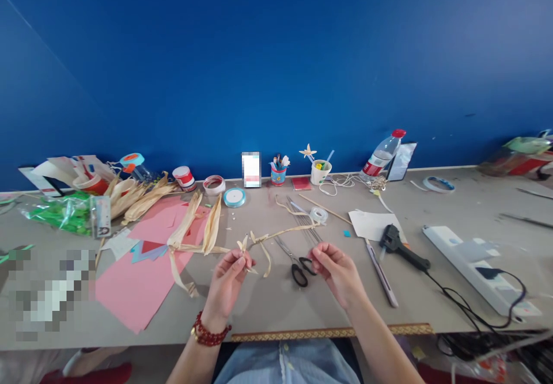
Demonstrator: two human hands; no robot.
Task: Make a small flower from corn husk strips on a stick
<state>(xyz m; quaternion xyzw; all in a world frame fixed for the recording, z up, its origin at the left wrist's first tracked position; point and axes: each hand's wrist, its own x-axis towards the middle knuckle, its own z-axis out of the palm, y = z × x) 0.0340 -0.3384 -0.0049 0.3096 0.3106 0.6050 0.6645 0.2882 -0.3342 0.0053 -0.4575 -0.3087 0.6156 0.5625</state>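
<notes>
Head view, lower centre: pinching husk piece [242, 245] roughly upright in left hand [232, 273]. Pinching with right hand [337, 270], rightward; cannot tell whether empty.

Craft workspace, glue gun [408, 252], scissors [291, 256], pink paper [129, 292], dried husks [212, 225]

A pale cream, husk-like piece [243, 244] is pinched in the left grip [228, 277], narrow pointed petals splaying above the fingertips. Scissors [291, 258] with 2 black loops lie flat just left of the right grip [339, 272], blades pointing away; whether they touch is unclear.
</notes>
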